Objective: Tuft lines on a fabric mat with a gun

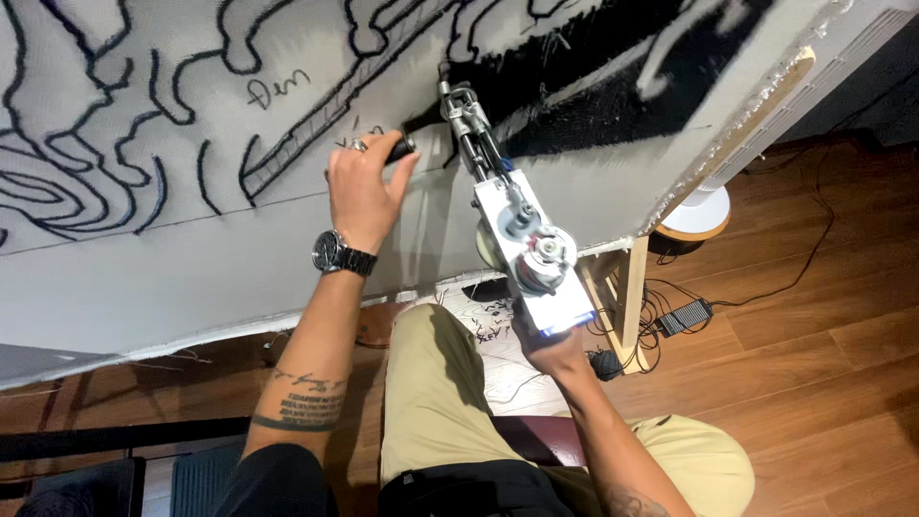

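**Tufting gun pressed against the stretched cloth**

Khaki trousers (431, 402) and two bare forearms are closest to the camera (the person seems to sit before the frame). Above them, the right hand (550, 347) closes its fingers around the lower grip of the tufting gun (512, 225), under the glowing end of the body. The left hand (362, 187) wraps the black front handle (400, 148), and a wristwatch (340, 254) sits on that wrist. The needle end touches the grey cloth (172, 258) at the edge of a black tufted area (613, 77). I judge the gun to be rigid metal and rather heavy, so both handles are the right places to hold it. The cloth looks tight but can tear. A wooden frame (627, 287) and a cable (814, 239) stand over the wooden floor (823, 383).
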